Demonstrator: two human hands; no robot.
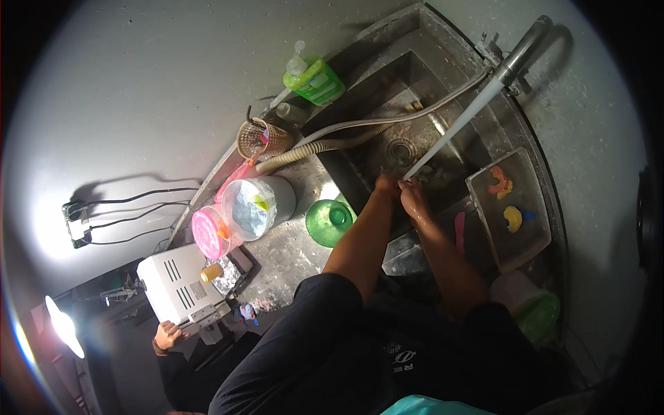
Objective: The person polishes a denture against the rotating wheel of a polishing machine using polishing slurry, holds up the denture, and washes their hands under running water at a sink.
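My left hand (387,184) and my right hand (411,194) are close together over the metal sink (360,149). A stream of water (453,133) runs down from the curved metal tap (522,55) onto them. The fingers of my right hand look bent and drawn together at the end of the stream; anything between them is too small to make out. My left hand's fingers are mostly hidden. Just beyond both hands lies the round drain (401,151).
On the right, a clear tray (491,242) holds a pink-and-yellow arch-shaped piece (499,182) and a yellow-and-blue piece (513,218). A green bowl (329,223), white bucket (282,197) and hose (297,153) lie left. Another person's hand (167,335) touches a white machine (181,283).
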